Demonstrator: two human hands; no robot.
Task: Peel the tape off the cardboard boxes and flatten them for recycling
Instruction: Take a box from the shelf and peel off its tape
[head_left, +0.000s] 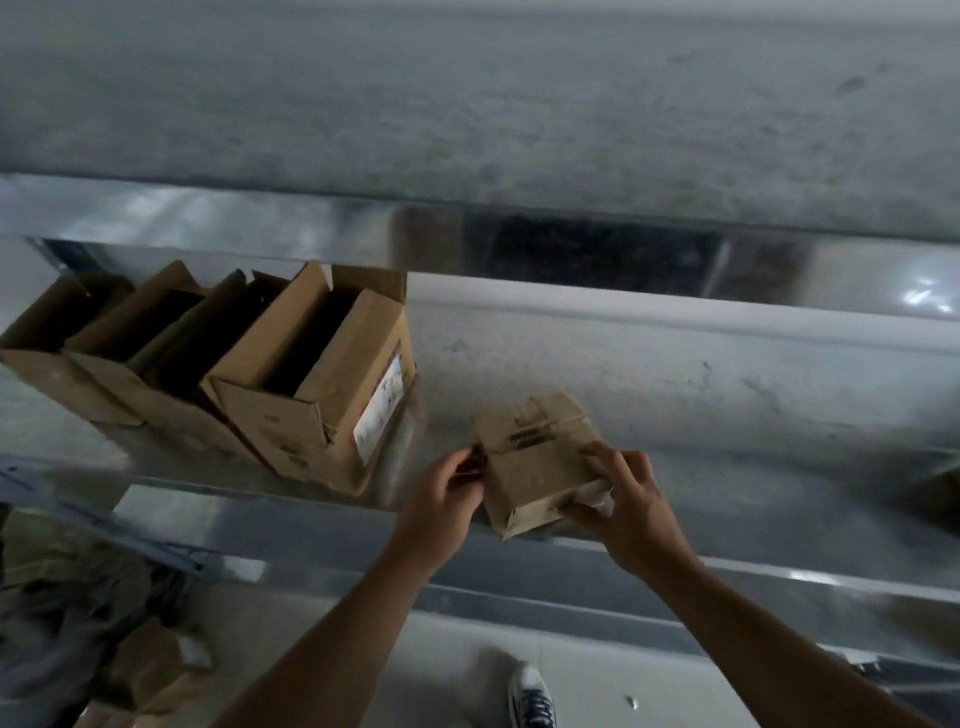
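Small box (535, 467), one: left hand (447, 496) pinches edge, right hand (631, 501) grips side; four open boxes (311, 400) beside.

brown cardboard boxes (311, 374), white label (378, 410), grey wall (519, 104), dark patterned white-toed shoe (531, 696)
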